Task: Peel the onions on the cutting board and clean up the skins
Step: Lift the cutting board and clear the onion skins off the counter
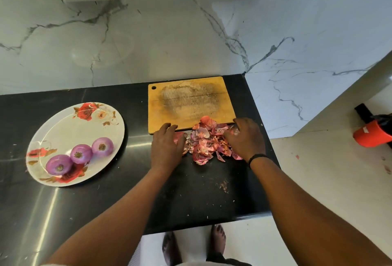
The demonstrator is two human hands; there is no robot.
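A heap of pink-red onion skins (206, 141) lies on the black counter at the front edge of the bare wooden cutting board (191, 100). My left hand (166, 146) lies flat on the counter against the heap's left side, fingertips at the board's edge. On the heap's right side is my right hand (246, 138), its fingers curved down onto the skins. Three peeled purple onions (79, 155) sit on a flowered white plate (63, 121) at the left.
The black counter (118, 180) ends just right of the skins and near my bare feet at the front. Small skin crumbs (223, 186) lie near the front edge. A red and black object (373, 134) sits on the floor at the right. Marble walls stand behind.
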